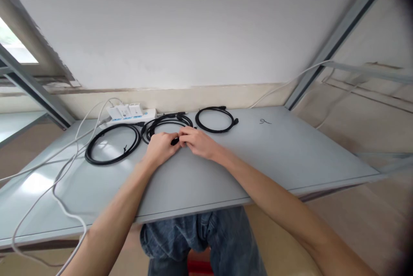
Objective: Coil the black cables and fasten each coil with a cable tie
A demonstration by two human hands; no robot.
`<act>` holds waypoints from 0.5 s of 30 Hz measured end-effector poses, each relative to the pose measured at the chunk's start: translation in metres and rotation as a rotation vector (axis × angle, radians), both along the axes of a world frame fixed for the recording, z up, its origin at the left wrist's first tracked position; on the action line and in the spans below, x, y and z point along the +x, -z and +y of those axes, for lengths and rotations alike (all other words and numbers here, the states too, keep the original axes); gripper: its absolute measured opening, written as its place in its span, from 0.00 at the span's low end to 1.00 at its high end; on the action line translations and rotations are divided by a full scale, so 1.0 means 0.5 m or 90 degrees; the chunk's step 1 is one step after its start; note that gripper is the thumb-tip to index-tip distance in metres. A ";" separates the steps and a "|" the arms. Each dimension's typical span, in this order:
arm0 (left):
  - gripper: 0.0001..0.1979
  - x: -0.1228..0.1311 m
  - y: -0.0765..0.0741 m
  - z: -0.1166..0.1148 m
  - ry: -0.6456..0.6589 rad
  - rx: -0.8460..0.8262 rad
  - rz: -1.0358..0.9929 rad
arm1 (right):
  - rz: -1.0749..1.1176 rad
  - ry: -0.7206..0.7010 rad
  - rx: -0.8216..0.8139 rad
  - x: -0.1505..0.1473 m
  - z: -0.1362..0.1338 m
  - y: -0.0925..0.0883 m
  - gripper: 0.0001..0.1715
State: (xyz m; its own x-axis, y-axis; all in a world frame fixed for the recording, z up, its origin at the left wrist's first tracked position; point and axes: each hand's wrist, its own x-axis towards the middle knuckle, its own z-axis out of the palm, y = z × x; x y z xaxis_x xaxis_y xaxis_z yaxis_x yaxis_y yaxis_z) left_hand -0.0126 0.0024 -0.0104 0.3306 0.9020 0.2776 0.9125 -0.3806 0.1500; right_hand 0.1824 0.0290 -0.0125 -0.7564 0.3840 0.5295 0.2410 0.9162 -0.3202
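Observation:
Both my hands meet at the front of the middle coil of black cable (pixel 167 122), which lies loosely looped on the grey tabletop. My left hand (pixel 162 148) is closed round a part of the cable, and a dark end of it shows between thumb and fingers. Fingertips of my right hand (pixel 198 142) pinch at the same spot, touching the left ones; exactly what they grip is partly hidden. To the left lies another black cable coil (pixel 93 161), with a small tie standing up from it. A third, smaller black coil (pixel 215 130) rests behind my right hand.
A white power strip (pixel 149 115) with several white chargers (pixel 135 109) stands against the wall. White cords (pixel 77 138) run across the left side and over the front edge. A short dark twist tie (pixel 265 121) lies on the right. Metal posts (pixel 308 74) flank the tabletop (pixel 274 155).

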 end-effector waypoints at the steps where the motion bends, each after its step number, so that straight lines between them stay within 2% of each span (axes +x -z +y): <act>1: 0.18 0.000 0.000 0.000 -0.002 0.000 -0.004 | 0.003 0.001 0.003 0.001 0.001 0.000 0.18; 4: 0.18 0.000 0.001 -0.001 -0.003 0.012 -0.026 | 0.035 -0.001 -0.010 0.004 0.003 -0.002 0.18; 7: 0.17 -0.002 0.002 -0.001 0.002 0.042 -0.062 | 0.129 0.002 -0.103 0.002 0.002 -0.010 0.16; 11: 0.16 -0.004 0.003 -0.002 0.028 0.088 -0.105 | 0.296 0.054 -0.401 -0.007 -0.003 -0.019 0.05; 13: 0.16 -0.004 0.004 -0.003 0.037 0.104 -0.119 | 0.368 0.086 -0.542 -0.011 -0.005 -0.020 0.09; 15: 0.16 -0.003 0.005 -0.004 0.043 0.114 -0.135 | 0.425 0.117 -0.626 -0.015 -0.008 -0.018 0.18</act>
